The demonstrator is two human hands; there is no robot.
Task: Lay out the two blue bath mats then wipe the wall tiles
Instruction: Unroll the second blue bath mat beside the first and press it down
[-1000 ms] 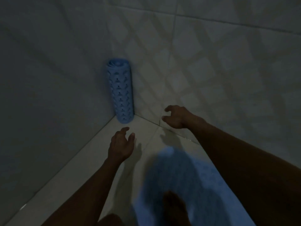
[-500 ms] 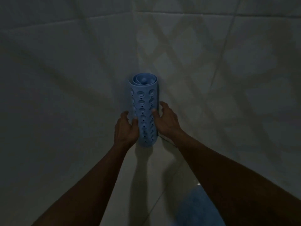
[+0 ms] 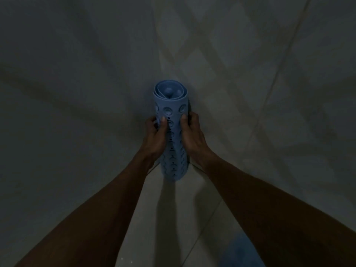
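Note:
A rolled blue bath mat [image 3: 172,105], dotted with holes and suction cups, stands upright in the corner where two tiled walls meet. My left hand [image 3: 155,136] grips its left side, thumb across the front. My right hand [image 3: 192,135] grips its right side, thumb on the front too. The roll's lower end sits at the floor near the corner. A second blue mat [image 3: 240,251] lies flat on the floor at the bottom right, mostly hidden behind my right forearm.
Patterned wall tiles [image 3: 260,74] rise on the right, a plainer tiled wall [image 3: 67,93] on the left. Pale floor tiles [image 3: 173,218] stretch between my forearms. The room is dim.
Both hands reached from above the floor to the rolled mat, closed round its sides and slid higher up it. The view moved closer to the corner.

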